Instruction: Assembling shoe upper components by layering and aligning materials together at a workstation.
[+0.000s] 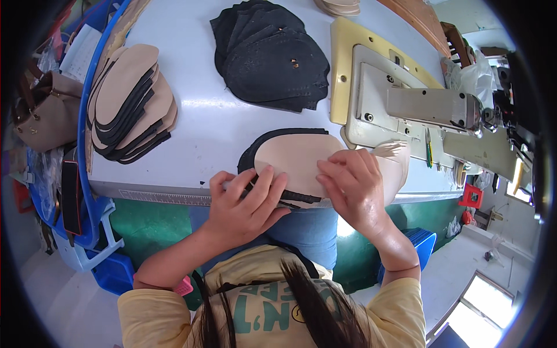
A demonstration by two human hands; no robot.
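In front of me, at the table's near edge, a rounded beige sheet piece lies over a black piece whose edge shows along the left and top. My left hand rests on their lower left side, fingers apart and fingertips on the pieces. Over the right part of the beige piece, my right hand has its thumb and fingertips drawn together in a pinch. What sits between those fingertips is hidden. Just beyond the right hand is a stack of beige pieces, partly covered by it.
At the left stands a fanned stack of beige and black pieces. A pile of black pieces lies farther back. To the right, a sewing machine takes up the table, with green-handled tweezers near it. A ruler strip runs along the front edge.
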